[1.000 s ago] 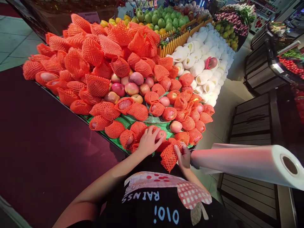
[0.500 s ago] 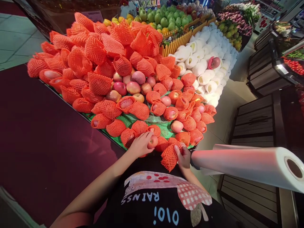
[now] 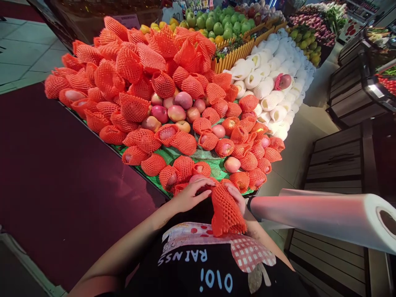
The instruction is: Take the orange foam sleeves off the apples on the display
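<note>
Person's right hand [image 3: 238,199] at 2 o'clock on a red foam net [image 3: 228,214], fingers closed on it; net hangs toward 6 o'clock over the black shirt [image 3: 179,274]; left hand [image 3: 191,194] at its 10 o'clock, thumb narrowly apart, cannot tell whether the fingers grip anything; red-netted fruits [image 3: 153,164] on the green-meshed bench [image 3: 217,166], 10 to 1 o'clock; clear plastic roll [image 3: 318,211] at 3.

bare fruit [image 3: 177,112] lay amid the netted fruit [image 3: 133,107]; foam-wrapped fruit [image 3: 272,99] lay at its far right, the plastic roll [image 3: 312,212] at near right, and a net sleeve [image 3: 227,214] between the left hand [image 3: 193,193] and right hand [image 3: 237,198].
</note>
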A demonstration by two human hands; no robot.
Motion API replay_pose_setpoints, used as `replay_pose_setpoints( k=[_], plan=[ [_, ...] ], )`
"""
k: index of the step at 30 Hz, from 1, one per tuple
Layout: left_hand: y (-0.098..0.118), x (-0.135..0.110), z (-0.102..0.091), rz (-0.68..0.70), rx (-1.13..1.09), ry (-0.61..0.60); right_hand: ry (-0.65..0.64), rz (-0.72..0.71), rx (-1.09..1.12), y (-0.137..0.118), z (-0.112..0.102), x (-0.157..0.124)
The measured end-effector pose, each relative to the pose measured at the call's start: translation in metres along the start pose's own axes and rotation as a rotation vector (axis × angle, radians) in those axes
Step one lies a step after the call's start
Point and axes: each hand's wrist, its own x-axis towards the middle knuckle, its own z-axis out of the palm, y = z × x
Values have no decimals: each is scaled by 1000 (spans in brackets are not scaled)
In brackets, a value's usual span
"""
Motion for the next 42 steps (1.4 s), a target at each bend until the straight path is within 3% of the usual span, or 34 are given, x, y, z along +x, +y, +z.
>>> replay_pose_setpoints(
  k=[3,8,11,13,16,18,21,25,29,32,38,42],
  plan=[
    [1,0,8,-108,-224,-24,-129,71,172,-4,5,5],
    [4,-3,11,-145,-405,-64,-59,73,134,1,1,10],
    [-1,-11,8,-226,-550,-147,-144,178,164,10,0,11],
    [-9,-19,5,-318,-658,-92,-217,232,188,15,2,11],
    [-21,-31,0,-405,-705,83,-328,297,225,19,10,10],
    [-26,-35,-5,-428,-672,156,-357,336,263,20,16,12],
    [-36,-33,-9,-426,-569,277,-237,324,273,24,25,27],
    [-58,-23,-9,-413,-409,486,-45,149,73,37,41,59],
    [-78,-16,-8,-392,-158,584,5,28,-79,48,49,77],
    [-78,-15,-8,-419,40,549,0,-6,-182,49,46,76],
    [-52,-14,-8,-578,373,355,-30,-3,-295,48,40,69],
    [-43,-14,-9,-562,385,331,-34,13,-252,49,39,72]
  ],
)
